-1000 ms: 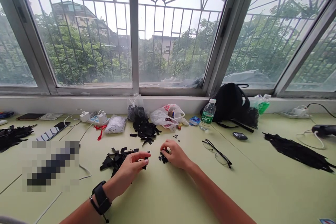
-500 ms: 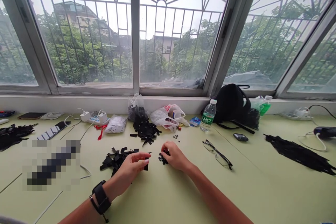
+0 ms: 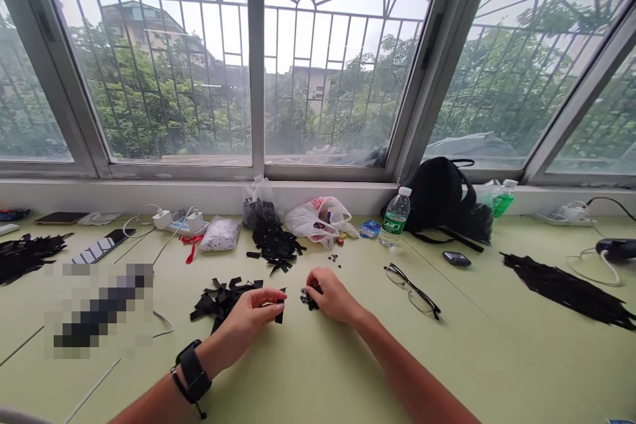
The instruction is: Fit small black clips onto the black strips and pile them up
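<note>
My left hand (image 3: 251,318), with a black watch on its wrist, pinches a short black strip (image 3: 279,313) just above the pale green table (image 3: 318,371). Right behind it lies a loose heap of black strips (image 3: 221,298). My right hand (image 3: 330,295) rests on the table with its fingers closed over a small cluster of tiny black parts (image 3: 308,300). The two hands sit a few centimetres apart near the table's middle.
A second pile of black strips (image 3: 273,243) and plastic bags (image 3: 318,218) lie further back. Glasses (image 3: 411,289), a water bottle (image 3: 396,216), a black bag (image 3: 440,199) and a long black bundle (image 3: 566,289) are to the right. Chargers, cables and phones (image 3: 99,248) sit left.
Both hands stay almost where they were; the left fingers have shifted slightly on the black strip, and the view has tilted a little.
</note>
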`<state>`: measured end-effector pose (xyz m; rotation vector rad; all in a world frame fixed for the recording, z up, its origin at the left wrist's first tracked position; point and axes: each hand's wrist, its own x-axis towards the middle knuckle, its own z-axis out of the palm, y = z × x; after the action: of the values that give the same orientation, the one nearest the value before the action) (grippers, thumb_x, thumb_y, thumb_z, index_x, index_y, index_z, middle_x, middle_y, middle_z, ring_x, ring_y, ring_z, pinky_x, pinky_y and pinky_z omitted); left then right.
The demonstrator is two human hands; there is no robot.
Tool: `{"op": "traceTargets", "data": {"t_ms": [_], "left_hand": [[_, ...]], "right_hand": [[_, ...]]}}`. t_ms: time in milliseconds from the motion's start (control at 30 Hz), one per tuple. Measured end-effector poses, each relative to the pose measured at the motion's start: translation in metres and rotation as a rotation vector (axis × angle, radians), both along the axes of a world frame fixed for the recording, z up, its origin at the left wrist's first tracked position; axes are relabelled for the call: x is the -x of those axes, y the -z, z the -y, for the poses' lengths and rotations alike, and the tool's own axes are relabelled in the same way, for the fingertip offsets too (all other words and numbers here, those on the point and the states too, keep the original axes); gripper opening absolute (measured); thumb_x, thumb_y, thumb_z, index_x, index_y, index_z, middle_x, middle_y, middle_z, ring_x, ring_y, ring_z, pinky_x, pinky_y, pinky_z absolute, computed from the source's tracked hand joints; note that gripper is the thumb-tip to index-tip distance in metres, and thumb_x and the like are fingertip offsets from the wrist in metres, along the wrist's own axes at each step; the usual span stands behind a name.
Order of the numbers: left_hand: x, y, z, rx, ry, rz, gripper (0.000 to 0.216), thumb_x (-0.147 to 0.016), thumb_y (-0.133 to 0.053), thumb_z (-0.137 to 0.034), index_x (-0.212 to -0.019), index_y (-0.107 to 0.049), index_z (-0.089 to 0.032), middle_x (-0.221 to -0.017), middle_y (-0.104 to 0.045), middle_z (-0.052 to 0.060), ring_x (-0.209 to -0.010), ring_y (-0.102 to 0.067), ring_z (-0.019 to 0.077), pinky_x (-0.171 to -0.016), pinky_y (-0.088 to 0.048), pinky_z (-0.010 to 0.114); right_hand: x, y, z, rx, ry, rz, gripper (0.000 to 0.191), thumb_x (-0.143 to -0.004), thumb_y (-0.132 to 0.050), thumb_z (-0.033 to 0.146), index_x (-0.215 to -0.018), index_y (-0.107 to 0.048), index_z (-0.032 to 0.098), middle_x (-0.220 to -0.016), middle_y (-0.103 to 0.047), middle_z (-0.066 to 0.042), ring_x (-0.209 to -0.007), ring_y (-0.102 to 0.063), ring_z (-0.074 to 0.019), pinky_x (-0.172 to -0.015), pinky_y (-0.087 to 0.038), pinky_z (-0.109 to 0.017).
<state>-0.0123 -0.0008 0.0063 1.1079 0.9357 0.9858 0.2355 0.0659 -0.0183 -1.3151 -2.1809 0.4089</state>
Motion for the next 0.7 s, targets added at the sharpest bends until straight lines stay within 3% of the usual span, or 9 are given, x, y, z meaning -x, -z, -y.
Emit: {"op": "traceTargets", "data": {"t_ms": [367, 700], "left_hand": [[-0.0002, -0.0013, 0.0019, 0.009, 0.005, 0.002, 0.048, -0.062, -0.094, -0.044, -0.099, -0.081, -0.016, -0.09, -0.075, 0.009, -0.084, -0.067, 0.0203, -0.078, -0.048, 0.03], [0.0006, 0.0048, 0.0008, -0.014, 0.032, -0.007, 0.041, -0.067, -0.092, -0.039, -0.1, -0.082, -0.016, -0.091, -0.076, 0.008, -0.082, -0.066, 0.0186, -0.078, -0.047, 0.029]], "right_hand": [[0.0002, -0.006, 0.0031, 0.019, -0.008, 0.017, 0.004, -0.09, -0.055, 0.018, -0.089, -0.058, 0.02, -0.092, -0.067, -0.005, -0.09, -0.058, -0.0219, -0.078, -0.043, -0.032], [-0.0008, -0.0074, -0.0015, -0.019, 0.006, -0.03, 0.023, -0.074, -0.049, 0.002, -0.082, -0.062, 0.019, -0.086, -0.068, -0.004, -0.088, -0.058, -0.0209, -0.08, -0.042, -0.03]]}}
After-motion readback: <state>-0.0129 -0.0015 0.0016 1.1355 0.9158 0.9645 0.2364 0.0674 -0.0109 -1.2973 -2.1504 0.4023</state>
